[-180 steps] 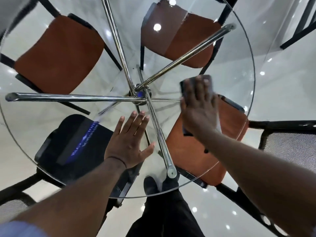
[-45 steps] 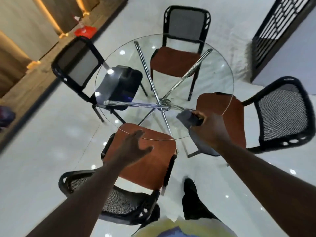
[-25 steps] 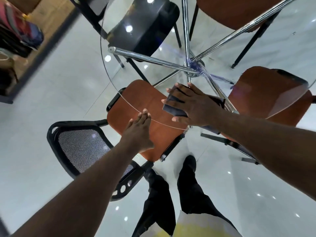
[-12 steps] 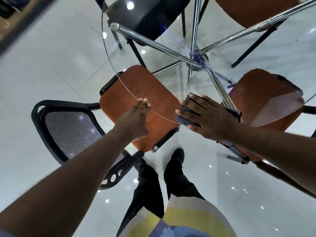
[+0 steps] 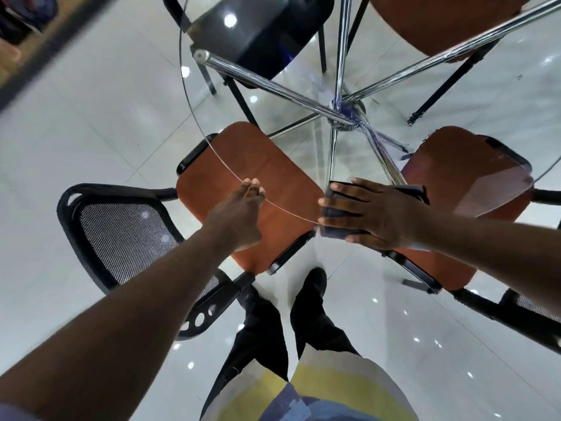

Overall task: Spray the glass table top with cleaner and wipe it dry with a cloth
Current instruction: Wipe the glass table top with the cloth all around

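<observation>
My right hand point(image 5: 373, 214), fingers spread, presses the dark cloth point(image 5: 337, 231) at the glass worktop's point(image 5: 273, 165) near rim and hides most of it. My left hand's point(image 5: 239, 214) straight fingers touch the rim. The worktop's far side is cut off.

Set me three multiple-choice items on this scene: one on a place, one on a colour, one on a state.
1. Where is the cloth? A. on the floor B. under the right hand on the glass table top C. over a chair back
2. What colour is the chair seat below the left hand? A. green B. white C. orange-brown
3. How is the left hand? A. fingers straight at the glass edge B. gripping a bottle C. a clenched fist
Key: B, the flat right hand covers it; C, the seat shows orange-brown; A, straight fingers meet the rim.
</observation>
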`<state>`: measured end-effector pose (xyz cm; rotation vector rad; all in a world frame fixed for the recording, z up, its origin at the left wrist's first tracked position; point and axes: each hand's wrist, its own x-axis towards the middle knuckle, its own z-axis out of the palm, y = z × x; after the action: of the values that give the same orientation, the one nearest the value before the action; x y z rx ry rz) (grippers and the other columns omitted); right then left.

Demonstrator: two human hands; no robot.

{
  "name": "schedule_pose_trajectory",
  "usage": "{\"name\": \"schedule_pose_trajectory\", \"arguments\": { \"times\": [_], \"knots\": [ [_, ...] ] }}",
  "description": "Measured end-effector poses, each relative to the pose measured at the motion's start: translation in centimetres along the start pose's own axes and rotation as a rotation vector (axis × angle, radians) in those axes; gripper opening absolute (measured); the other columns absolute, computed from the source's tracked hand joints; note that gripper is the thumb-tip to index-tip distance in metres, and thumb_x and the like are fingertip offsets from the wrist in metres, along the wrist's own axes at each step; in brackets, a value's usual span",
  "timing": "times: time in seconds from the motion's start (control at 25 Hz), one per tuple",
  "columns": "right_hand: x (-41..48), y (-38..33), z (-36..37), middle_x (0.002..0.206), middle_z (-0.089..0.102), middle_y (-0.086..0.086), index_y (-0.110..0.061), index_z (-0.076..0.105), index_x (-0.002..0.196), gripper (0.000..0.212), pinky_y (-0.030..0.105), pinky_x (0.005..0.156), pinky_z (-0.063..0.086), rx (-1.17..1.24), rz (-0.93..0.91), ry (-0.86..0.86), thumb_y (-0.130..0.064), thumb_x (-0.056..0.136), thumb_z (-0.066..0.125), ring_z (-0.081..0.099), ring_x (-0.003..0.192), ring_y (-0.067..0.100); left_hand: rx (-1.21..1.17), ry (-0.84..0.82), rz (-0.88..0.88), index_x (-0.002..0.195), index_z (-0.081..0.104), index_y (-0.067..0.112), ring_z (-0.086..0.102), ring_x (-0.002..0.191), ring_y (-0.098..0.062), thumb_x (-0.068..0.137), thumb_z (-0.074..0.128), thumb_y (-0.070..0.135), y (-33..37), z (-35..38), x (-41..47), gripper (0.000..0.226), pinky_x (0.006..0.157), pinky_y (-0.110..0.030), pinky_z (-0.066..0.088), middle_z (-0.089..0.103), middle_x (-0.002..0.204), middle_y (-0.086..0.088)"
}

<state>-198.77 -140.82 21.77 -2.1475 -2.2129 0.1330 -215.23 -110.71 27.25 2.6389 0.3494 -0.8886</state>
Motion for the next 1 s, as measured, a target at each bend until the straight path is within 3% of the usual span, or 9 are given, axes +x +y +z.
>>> {"name": "schedule_pose_trajectory", "arguments": {
  "times": [0.28, 0.36, 0.44, 0.52, 0.6, 0.72, 0.84, 0.92, 1.0],
  "knots": [
    [5.8, 1.3, 1.3, 0.181, 0.014, -0.003, -0.039, 0.016, 0.172, 0.063, 0.052, 0.132, 0.022, -0.012, -0.038, -0.017, -0.059, 0.114, 0.031, 0.012, 0.168, 0.026, -0.001, -0.018, 0.019, 0.164, 0.021, 0.014, 0.002, 0.159, -0.011, 0.076, 0.064, 0.005, -0.9, 0.1, 0.6, 0.098, 0.123, -0.048, 0.035, 0.009, 0.173, -0.001],
    [7.9, 2.3, 0.9, 0.181, 0.014, -0.002, -0.037, 0.013, 0.172, 0.066, 0.051, 0.132, 0.019, -0.035, 0.187, 0.042, -0.06, 0.113, 0.03, 0.013, 0.167, 0.028, 0.0, -0.039, 0.03, 0.162, 0.025, 0.011, 0.007, 0.16, -0.013, 0.077, 0.062, 0.006, -0.5, -0.4, 0.7, 0.094, 0.126, -0.044, 0.03, 0.013, 0.172, -0.004],
    [7.3, 1.4, 0.7, 0.179, 0.025, 0.002, -0.034, 0.022, 0.171, 0.064, 0.053, 0.131, 0.026, 0.041, 0.591, 0.179, -0.056, 0.113, 0.039, 0.023, 0.165, 0.03, -0.005, -0.064, 0.016, 0.158, 0.039, 0.012, 0.023, 0.157, -0.018, 0.077, 0.062, 0.008, 0.4, -1.7, 0.8, 0.084, 0.125, -0.039, 0.031, 0.026, 0.169, -0.007],
    [4.7, -0.7, 0.7, 0.176, 0.033, 0.003, -0.033, 0.038, 0.166, 0.056, 0.055, 0.128, 0.028, 0.076, 0.76, 0.234, -0.049, 0.112, 0.044, 0.027, 0.163, 0.033, 0.003, -0.027, -0.055, 0.146, 0.057, 0.017, 0.053, 0.138, -0.024, 0.079, 0.063, 0.014, 1.0, -3.0, 1.6, 0.067, 0.107, -0.038, 0.051, 0.054, 0.154, -0.006],
    [0.1, -2.4, 0.8, 0.175, 0.035, 0.002, -0.034, 0.048, 0.161, 0.05, 0.057, 0.128, 0.028, 0.036, 0.624, 0.148, -0.046, 0.113, 0.044, 0.025, 0.164, 0.034, 0.048, 0.116, -0.071, 0.134, 0.063, 0.017, 0.066, 0.113, -0.027, 0.082, 0.062, 0.028, 2.3, -3.9, 2.6, 0.053, 0.088, -0.037, 0.056, 0.067, 0.132, -0.006],
    [-3.6, 0.0, 0.7, 0.176, 0.032, -0.002, -0.034, 0.053, 0.158, 0.047, 0.057, 0.126, 0.03, 0.035, 0.331, 0.049, -0.048, 0.114, 0.046, 0.02, 0.166, 0.031, 0.043, 0.325, 0.09, 0.149, 0.048, 0.014, 0.045, 0.142, -0.033, 0.093, 0.062, 0.043, 4.1, -2.7, 6.1, 0.064, 0.115, -0.051, 0.042, 0.048, 0.154, -0.012],
    [-0.9, 6.5, 1.7, 0.171, 0.042, 0.002, -0.03, 0.054, 0.157, 0.049, 0.055, 0.124, 0.035, 0.022, 0.293, 0.057, -0.048, 0.112, 0.049, 0.025, 0.164, 0.034, 0.005, 0.476, 0.246, 0.161, 0.03, 0.009, 0.015, 0.159, -0.032, 0.099, 0.054, 0.055, 5.6, 0.0, 10.8, 0.081, 0.128, -0.049, 0.019, 0.018, 0.171, -0.013],
    [0.5, 11.4, 1.4, 0.164, 0.051, 0.009, -0.026, 0.056, 0.155, 0.048, 0.052, 0.12, 0.041, 0.026, 0.576, 0.2, -0.044, 0.111, 0.051, 0.038, 0.157, 0.038, 0.013, 0.554, 0.334, 0.163, 0.022, 0.007, 0.009, 0.16, -0.03, 0.103, 0.045, 0.058, 6.1, 1.9, 12.7, 0.082, 0.13, -0.046, 0.014, 0.013, 0.173, -0.013],
    [0.2, 14.3, 0.3, 0.163, 0.051, 0.01, -0.029, 0.054, 0.154, 0.048, 0.053, 0.118, 0.043, 0.018, 1.031, 0.357, -0.047, 0.109, 0.047, 0.042, 0.154, 0.038, 0.041, 0.575, 0.336, 0.165, 0.018, 0.01, 0.006, 0.161, -0.025, 0.105, 0.039, 0.059, 6.3, 2.8, 13.5, 0.08, 0.13, -0.044, 0.011, 0.011, 0.173, -0.01]
  ]
}}
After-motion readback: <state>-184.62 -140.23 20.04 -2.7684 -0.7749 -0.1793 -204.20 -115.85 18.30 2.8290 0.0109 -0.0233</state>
